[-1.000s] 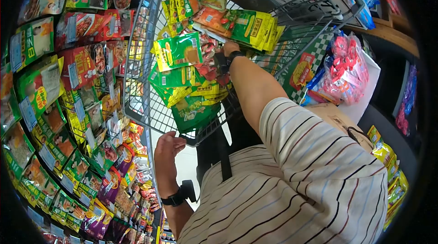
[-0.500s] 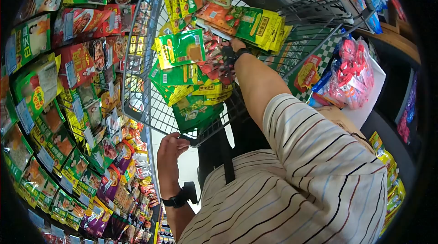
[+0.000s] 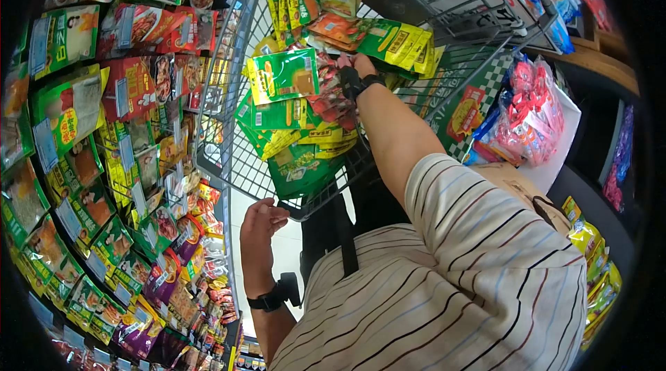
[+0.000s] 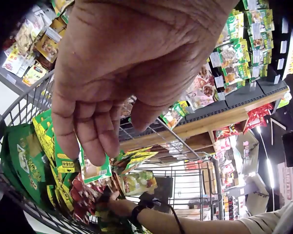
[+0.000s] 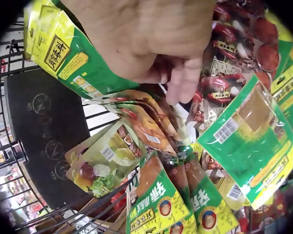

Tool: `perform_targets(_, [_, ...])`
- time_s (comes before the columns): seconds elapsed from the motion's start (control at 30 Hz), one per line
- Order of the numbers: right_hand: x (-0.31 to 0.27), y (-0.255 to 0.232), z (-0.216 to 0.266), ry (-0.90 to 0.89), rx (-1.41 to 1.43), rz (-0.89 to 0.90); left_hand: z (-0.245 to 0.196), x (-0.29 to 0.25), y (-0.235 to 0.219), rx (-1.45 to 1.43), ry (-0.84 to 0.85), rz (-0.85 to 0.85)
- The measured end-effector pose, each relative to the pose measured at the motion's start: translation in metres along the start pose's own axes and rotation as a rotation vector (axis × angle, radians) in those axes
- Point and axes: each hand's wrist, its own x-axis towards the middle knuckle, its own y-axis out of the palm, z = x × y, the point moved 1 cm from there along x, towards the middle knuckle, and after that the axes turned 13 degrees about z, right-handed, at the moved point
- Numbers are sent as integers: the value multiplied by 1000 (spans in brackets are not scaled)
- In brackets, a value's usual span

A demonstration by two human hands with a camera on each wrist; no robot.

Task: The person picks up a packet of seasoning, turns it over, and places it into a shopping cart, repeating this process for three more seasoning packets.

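My right hand (image 3: 361, 69) reaches into a wire shopping cart (image 3: 300, 213), among flat seasoning packets. In the right wrist view the fingers (image 5: 181, 80) bend down beside green-yellow packets (image 5: 83, 63) and clear packs with dark red contents (image 5: 227, 58); a thin white edge shows under them, and whether they grip it is hidden. A green packet with a brown window (image 5: 249, 141) lies close by. My left hand (image 3: 260, 235) hangs loosely bent and holds nothing, beside the cart's near corner. The left wrist view shows its relaxed fingers (image 4: 93, 131) in front of the cart.
Shelves of hanging packets (image 3: 73, 107) line the left side. To the right of the cart are a pink bagged bundle (image 3: 531, 117), a green checkered box (image 3: 468, 111) and yellow packets (image 3: 590, 246). A dark panel (image 5: 44, 131) stands inside the cart.
The right hand has turned slightly, with more of its fingers showing, and the white strip beside it is less visible. The left hand has barely moved. Shelves and cart shift slightly in view.
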Motion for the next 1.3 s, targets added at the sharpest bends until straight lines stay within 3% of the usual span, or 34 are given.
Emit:
perform_targets(0.13, [-28, 6, -6, -74, 149, 14, 8, -6, -8, -11, 6, 8])
perform_targets(0.23, [-16, -6, -7, -80, 90, 148, 13, -8, -12, -35, 23, 25])
perform_targets(0.43, [20, -46, -12, -720, -1389, 72, 15, -15, -19, -14, 32, 33])
perform_targets(0.47, [19, -48, -13, -653, -1138, 117, 16, -16, -20, -13, 32, 33])
perform_targets(0.63, [-17, -30, -12, -503, -482, 208, 24, -17, -28, -19, 55, 39])
perform_targets(0.9, [-60, -14, 10, -357, 149, 382, 33, -24, -45, -1, 93, 55])
perform_targets(0.97, [-41, -24, 23, -193, 364, 402, 36, -28, -50, -5, 111, 63])
perform_targets(1.07, [-73, -13, 29, -208, 370, 336, 36, -32, -53, -25, 133, 71])
perform_targets(1.2, [-96, -14, 28, -149, 117, 406, 39, -40, -60, -38, 164, 86])
perform_targets(1.23, [-134, 4, 22, -218, 75, 313, 40, -42, -63, -41, 173, 88])
perform_targets(1.3, [-150, 11, 23, -198, -24, 346, 41, -45, -70, -49, 184, 95])
